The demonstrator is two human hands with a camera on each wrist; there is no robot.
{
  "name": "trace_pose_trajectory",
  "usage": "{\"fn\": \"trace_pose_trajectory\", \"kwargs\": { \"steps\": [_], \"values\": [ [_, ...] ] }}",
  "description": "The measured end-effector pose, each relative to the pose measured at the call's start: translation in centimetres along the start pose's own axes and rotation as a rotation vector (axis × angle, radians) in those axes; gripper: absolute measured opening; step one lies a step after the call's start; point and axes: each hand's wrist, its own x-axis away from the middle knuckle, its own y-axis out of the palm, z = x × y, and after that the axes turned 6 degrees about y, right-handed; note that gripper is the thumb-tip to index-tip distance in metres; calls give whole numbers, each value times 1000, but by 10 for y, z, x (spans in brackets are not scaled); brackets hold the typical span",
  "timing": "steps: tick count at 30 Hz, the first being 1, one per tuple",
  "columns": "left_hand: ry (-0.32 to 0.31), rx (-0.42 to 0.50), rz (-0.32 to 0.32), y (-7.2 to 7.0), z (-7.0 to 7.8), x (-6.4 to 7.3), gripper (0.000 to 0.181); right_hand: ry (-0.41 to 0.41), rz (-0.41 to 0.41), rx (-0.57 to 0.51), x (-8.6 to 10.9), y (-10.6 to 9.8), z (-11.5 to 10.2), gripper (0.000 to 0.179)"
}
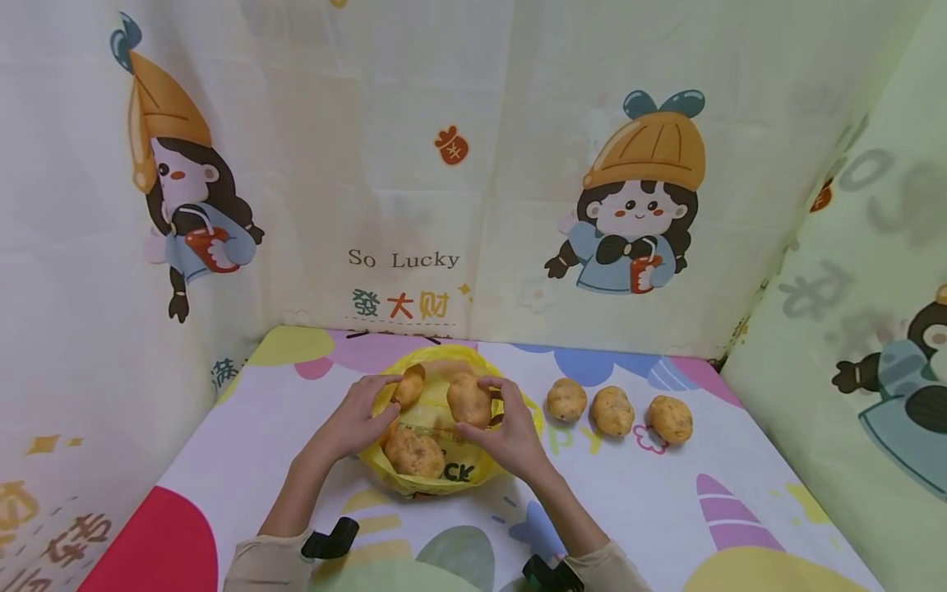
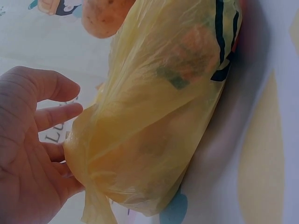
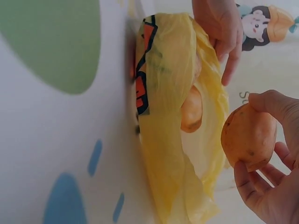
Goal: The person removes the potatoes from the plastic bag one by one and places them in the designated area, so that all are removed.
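Observation:
My right hand (image 1: 513, 432) grips a potato (image 1: 469, 400) between thumb and fingers above the yellow plastic bag (image 1: 473, 477). The right wrist view shows this potato (image 3: 249, 136) lifted beside the bag's mouth. At the bag's left rim is my left hand (image 1: 362, 418), its fingers loosely bent and apart; in the left wrist view the hand (image 2: 39, 140) has its lower fingers against or behind the bag (image 2: 145, 126). Inside the bag lie a large potato (image 1: 414, 454) near the front and a smaller potato (image 1: 409, 388) by the left fingertips. The bag wall hides whatever else is inside.
To the right of the bag, three potatoes sit in a row on the patterned tablecloth: one nearest the bag (image 1: 566, 400), a middle potato (image 1: 612, 411) and an outer potato (image 1: 670, 419). Printed cloth walls (image 1: 510, 205) enclose the back and sides.

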Motion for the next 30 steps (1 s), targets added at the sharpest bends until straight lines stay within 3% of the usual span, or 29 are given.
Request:
{"fn": "trace_pose_trajectory", "kwargs": {
  "steps": [26,30],
  "values": [
    [-7,-6,-7,1,-1,-2,48,-29,101,-29,38,-29,4,71],
    [-7,-16,-7,0,0,-1,48,-4,124,-25,43,-35,7,70]
  ]
}}
